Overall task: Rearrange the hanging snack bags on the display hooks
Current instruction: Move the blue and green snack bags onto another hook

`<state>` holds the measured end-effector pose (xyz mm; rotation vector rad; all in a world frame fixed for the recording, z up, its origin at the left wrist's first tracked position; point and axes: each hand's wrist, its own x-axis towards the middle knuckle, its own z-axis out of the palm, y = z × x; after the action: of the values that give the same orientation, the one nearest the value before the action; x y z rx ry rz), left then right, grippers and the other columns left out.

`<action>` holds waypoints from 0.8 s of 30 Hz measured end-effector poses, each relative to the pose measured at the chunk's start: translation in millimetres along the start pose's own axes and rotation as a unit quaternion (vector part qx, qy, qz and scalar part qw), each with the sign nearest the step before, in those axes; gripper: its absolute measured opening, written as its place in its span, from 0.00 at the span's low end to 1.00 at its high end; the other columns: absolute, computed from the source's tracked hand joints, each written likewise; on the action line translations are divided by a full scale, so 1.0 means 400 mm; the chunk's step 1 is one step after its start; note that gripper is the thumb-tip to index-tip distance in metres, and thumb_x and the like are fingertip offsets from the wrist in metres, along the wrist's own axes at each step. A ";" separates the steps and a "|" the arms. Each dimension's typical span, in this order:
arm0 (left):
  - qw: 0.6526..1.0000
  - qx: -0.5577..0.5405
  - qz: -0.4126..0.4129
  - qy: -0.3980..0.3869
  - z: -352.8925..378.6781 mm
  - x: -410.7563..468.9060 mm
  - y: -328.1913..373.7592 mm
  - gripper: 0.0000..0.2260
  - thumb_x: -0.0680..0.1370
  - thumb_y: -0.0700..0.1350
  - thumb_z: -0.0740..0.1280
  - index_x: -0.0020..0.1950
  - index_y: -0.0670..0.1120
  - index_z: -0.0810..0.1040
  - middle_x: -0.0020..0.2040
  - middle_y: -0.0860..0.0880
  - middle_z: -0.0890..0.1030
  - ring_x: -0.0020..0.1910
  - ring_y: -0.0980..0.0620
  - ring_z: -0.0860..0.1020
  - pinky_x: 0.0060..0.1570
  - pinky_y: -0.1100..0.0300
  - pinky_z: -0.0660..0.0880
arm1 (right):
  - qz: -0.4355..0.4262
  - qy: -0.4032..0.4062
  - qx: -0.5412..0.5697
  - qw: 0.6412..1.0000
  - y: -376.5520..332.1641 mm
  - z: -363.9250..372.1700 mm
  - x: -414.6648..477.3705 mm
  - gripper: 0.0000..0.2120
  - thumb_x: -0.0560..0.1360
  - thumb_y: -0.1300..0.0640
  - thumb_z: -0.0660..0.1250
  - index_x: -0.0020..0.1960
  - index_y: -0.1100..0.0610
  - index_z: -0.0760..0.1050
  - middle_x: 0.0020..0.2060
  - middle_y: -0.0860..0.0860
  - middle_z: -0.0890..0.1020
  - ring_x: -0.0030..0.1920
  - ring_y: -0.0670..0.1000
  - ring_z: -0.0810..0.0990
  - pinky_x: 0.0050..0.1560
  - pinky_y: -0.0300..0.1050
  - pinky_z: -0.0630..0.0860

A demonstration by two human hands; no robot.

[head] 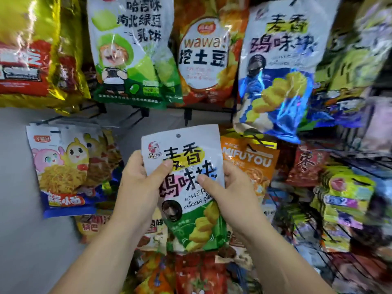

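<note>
Left grip [137,180], right grip [232,188] on bag [186,209] (hook [187,116] above)

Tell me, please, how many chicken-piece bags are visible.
2: a green bag held by the left hand and right hand; a blue bag hanging upper right. Others may hide behind it.

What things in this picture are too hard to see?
Head view:
- Yellow bag: cut off by the left edge, blurred.
- Orange bag: lower left hidden behind the right hand.
- Stacked bags on the right: blurred, print unreadable.
- Held bag: its sides covered by the left hand and right hand.
</note>
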<state>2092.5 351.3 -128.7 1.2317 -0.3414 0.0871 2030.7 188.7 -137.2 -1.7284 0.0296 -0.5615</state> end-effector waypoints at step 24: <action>0.991 0.029 0.059 -0.114 0.517 0.169 0.406 0.08 0.79 0.35 0.71 0.58 0.43 0.82 0.46 0.41 0.88 0.36 0.45 0.87 0.32 0.53 0.82 | -0.200 0.209 -0.100 0.952 -0.485 -0.420 0.291 0.26 0.78 0.45 0.69 0.30 0.58 0.64 0.29 0.59 0.66 0.31 0.55 0.67 0.34 0.51 0.62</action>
<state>2073.1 204.8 98.8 1.2816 -0.6143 0.0587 2015.0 44.9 104.7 -1.7911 0.0370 -1.2563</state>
